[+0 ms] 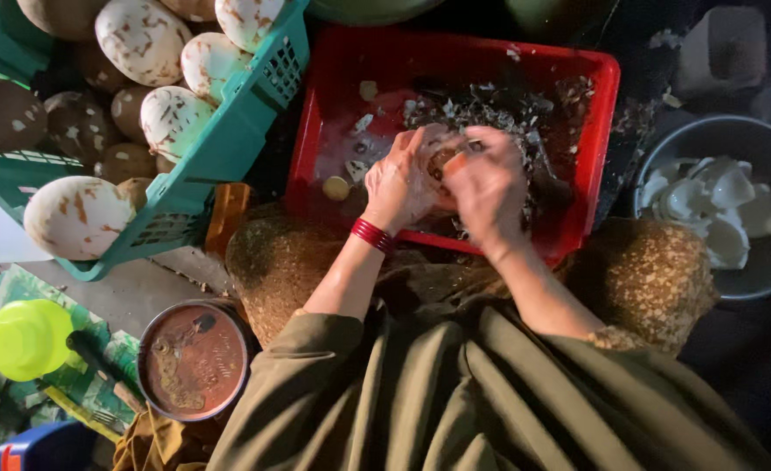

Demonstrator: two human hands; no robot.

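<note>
Over the red crate (595, 96): peeling under way.
Our left hand (401, 185) and right hand (490, 187) close fingers on one small brown piece (445, 161); white pieces (708, 205) fill the bowl (756, 135), coconuts (141, 39) remain far left.

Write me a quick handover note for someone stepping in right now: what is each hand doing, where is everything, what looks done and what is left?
Left hand, with red bangles at the wrist, and right hand are closed together around one small pale piece over the red crate; how exactly it is gripped is hidden.
The crate holds dark peel scraps and a few pale bits.
Done: white peeled pieces lie in the grey bowl on the right-hand side.
Left: many brown-flecked coconuts fill the green basket on the left-hand side.
</note>
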